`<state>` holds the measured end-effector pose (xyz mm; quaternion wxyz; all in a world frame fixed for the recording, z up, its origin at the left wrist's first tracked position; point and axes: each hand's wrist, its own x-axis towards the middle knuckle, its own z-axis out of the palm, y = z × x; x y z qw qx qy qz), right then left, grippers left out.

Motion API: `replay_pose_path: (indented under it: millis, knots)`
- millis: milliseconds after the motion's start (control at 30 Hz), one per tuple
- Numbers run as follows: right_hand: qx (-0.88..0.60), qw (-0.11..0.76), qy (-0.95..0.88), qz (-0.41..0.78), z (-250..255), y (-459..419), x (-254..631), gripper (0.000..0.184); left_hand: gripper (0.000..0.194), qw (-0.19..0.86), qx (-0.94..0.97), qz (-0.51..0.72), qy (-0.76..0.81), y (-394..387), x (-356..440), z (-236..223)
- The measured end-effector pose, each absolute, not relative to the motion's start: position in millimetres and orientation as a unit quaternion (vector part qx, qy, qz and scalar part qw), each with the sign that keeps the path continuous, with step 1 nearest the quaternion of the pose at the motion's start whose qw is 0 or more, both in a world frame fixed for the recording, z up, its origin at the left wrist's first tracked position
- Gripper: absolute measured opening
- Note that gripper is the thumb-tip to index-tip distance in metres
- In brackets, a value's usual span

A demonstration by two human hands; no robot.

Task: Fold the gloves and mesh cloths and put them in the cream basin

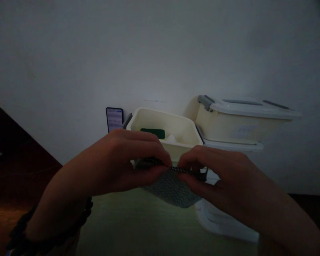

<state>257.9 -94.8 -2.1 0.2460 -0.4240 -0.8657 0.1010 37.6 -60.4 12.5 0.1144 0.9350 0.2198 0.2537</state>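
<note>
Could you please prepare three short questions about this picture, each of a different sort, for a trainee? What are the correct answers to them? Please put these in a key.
1. How do the left hand and the right hand hold the gray cloth?

2. True or false: the screen of the phone is lit.

3. Where is the green thing? a) under the phone; b) in the open bin; c) in the right hand.

Key:
1. Each pinches its dark edge between thumb and fingers.
2. True.
3. b
</note>
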Motion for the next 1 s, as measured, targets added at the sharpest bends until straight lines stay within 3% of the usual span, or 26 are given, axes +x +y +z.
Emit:
replay_pose_path:
  millis: [233,500,833,1000]
  knots:
    - [-0.409,0.226,-0.882,0.062,-2,-95,256,0.008,0.009,0.138,0.933,0.217,0.251,-58,35,12]
    - [-0.395,0.26,-0.88,0.041,-5,-97,254,0.009,0.01,0.167,0.937,0.204,0.229,-57,38,9]
    - [-0.402,0.254,-0.868,0.141,-3,-96,265,0.012,0.01,0.156,0.928,0.241,0.237,-56,33,11]
    - [-0.407,0.263,-0.864,0.137,-2,-96,268,0.016,0.01,0.164,0.922,0.262,0.233,-53,31,10]
